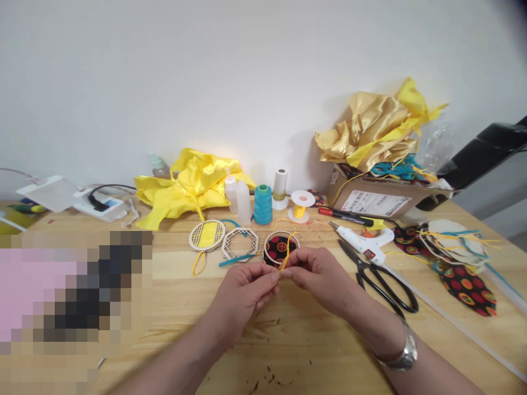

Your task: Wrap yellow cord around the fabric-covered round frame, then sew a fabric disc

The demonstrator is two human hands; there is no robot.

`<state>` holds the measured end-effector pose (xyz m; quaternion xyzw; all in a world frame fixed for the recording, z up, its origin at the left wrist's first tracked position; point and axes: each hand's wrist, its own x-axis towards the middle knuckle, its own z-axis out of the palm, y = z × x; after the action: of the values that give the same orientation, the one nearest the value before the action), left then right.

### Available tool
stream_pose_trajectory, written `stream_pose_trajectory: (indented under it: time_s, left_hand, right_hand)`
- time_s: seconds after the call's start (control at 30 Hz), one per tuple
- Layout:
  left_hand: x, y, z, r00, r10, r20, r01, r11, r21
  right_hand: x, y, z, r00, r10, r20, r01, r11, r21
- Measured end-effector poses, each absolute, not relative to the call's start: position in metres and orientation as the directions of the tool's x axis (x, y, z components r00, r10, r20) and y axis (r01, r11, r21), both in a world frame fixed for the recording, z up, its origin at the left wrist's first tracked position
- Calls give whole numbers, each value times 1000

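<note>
Both hands meet over the middle of the table, pinching a yellow cord (285,261). My left hand (254,286) has thumb and forefinger closed at the cord's lower end. My right hand (315,270) pinches it just beside, fingertips nearly touching the left ones. The cord runs up to a round wooden frame (266,247) backed with dark patterned fabric (276,246), lying just beyond the fingers. Left of it lies an octagonal wooden lattice frame (224,248) with a teal cord (236,259). A round lattice frame (192,240) with yellow fabric and a yellow loop lies farther left.
Black scissors (362,262) and a white glue gun (362,241) lie right of my hands. Behind stand a teal thread cone (262,206), white bottles (243,203) and a yellow cord spool (302,198). A cardboard box (335,189) of fabric stands back right.
</note>
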<state>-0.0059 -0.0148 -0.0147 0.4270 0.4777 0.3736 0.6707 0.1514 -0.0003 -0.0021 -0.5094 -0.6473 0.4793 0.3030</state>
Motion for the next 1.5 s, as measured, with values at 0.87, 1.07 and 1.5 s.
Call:
stream_pose_trajectory:
  time_s: [0.87,1.07,1.5]
  left_hand:
    - [-8,-27,-26,272,855,441,602,-509,616]
    - [-10,-29,-34,395,767,505,754,-585,300]
    - [-6,-27,-32,257,884,390,600,-462,653]
  right_hand:
    - [147,-2,-12,-195,980,-23,402,59,-914]
    - [141,-4,-18,-168,983,-70,306,-15,-952]
    - [133,-10,-29,-109,993,40,461,86,-883]
